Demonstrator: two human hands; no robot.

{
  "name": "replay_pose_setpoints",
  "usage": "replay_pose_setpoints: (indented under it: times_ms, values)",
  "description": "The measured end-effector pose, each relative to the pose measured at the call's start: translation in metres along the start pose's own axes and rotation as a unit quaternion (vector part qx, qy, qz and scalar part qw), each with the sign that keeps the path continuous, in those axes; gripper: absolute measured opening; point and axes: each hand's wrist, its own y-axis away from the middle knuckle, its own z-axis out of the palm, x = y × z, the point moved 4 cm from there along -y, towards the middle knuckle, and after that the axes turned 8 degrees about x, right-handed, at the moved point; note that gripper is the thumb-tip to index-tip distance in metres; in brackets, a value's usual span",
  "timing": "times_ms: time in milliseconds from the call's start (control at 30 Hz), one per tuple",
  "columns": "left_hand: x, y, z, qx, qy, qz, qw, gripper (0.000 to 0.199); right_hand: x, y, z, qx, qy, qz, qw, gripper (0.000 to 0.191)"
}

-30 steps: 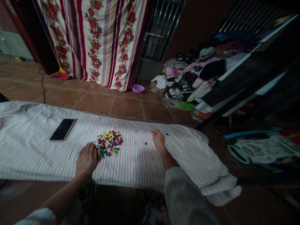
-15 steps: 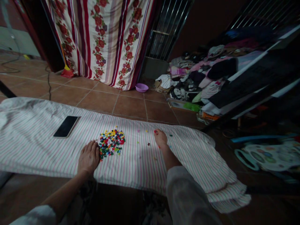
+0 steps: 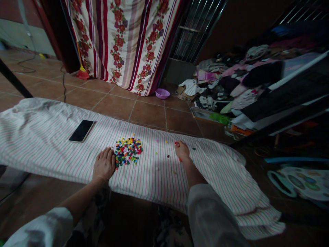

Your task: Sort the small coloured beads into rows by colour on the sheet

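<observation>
A pile of small multicoloured pieces [image 3: 128, 151] lies on the striped cloth [image 3: 151, 185]. My left hand [image 3: 104, 165] rests flat on the cloth, its fingers touching the pile's left edge. To the right, my right hand [image 3: 182, 150] is closed on a small red piece [image 3: 176, 143] at its fingertips, low over the cloth. Single pieces lie apart between the pile and my right hand, among them a dark red one [image 3: 168, 156] and a yellow one [image 3: 166, 141]. A dark green piece [image 3: 194, 149] is just right of that hand.
A phone [image 3: 82, 130] lies on the cloth at the left. Beyond, on the tiled floor, are a purple basin [image 3: 162, 93], a red broom head [image 3: 83, 74] and a heap of clothes [image 3: 231, 75]. A flowered curtain [image 3: 131, 44] hangs behind.
The whole view has shifted, so things appear a little further right and slightly higher. Both hands keep about the same places on the cloth.
</observation>
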Motion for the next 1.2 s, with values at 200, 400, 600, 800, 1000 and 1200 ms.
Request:
replay_pose_setpoints:
  times_ms: [200,400,600,800,1000,1200]
  values:
    - [0.001,0.000,-0.001,0.003,-0.009,0.003,1.000,0.040,0.003,0.000,0.000,0.003,-0.018,-0.004,1.000,0.031]
    - [0.001,0.000,-0.002,0.004,-0.018,0.010,1.000,0.040,0.001,0.004,-0.007,0.050,-0.029,-0.004,0.998,0.027]
    - [0.002,-0.001,-0.004,-0.002,-0.024,0.011,1.000,0.040,-0.037,0.023,-0.012,0.093,-0.102,-0.076,0.988,0.022]
    - [0.002,-0.001,-0.003,-0.004,-0.017,0.009,1.000,0.040,-0.096,0.065,-0.001,0.045,-0.218,-0.192,0.956,0.017]
    - [0.002,-0.001,-0.003,0.006,-0.012,0.007,1.000,0.039,-0.142,0.111,0.016,-0.052,-0.240,-0.271,0.931,0.016]
    - [0.001,0.000,-0.003,0.006,-0.011,0.015,1.000,0.040,-0.163,0.133,0.027,-0.099,-0.151,-0.334,0.925,0.020]
